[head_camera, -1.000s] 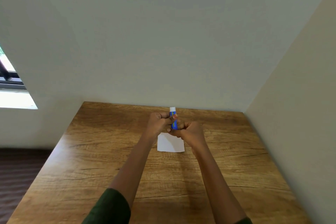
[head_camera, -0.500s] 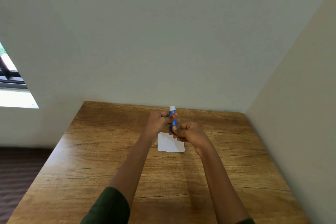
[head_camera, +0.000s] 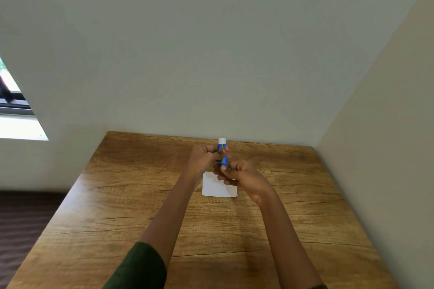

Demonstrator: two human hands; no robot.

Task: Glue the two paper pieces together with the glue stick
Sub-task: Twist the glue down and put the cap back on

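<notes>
A blue glue stick (head_camera: pixel 222 151) with a white top is held upright above the far middle of the wooden table (head_camera: pixel 117 206). My left hand (head_camera: pixel 204 157) grips its upper body with curled fingers. My right hand (head_camera: pixel 239 175) pinches its lower end with thumb and fingertips. Below both hands a white paper piece (head_camera: pixel 217 187) lies flat on the table, partly covered by my right hand. I cannot tell whether it is one sheet or two stacked.
The table stands in a corner, with a pale wall (head_camera: pixel 211 54) behind it and another wall (head_camera: pixel 387 148) along its right side. A window (head_camera: pixel 14 105) is at the far left. Dark floor (head_camera: pixel 23 213) lies left of the table.
My right hand has drawn slightly down and right along the glue stick's lower end, from a tight fist to a fingertip pinch. The left hand and the paper have stayed put.
</notes>
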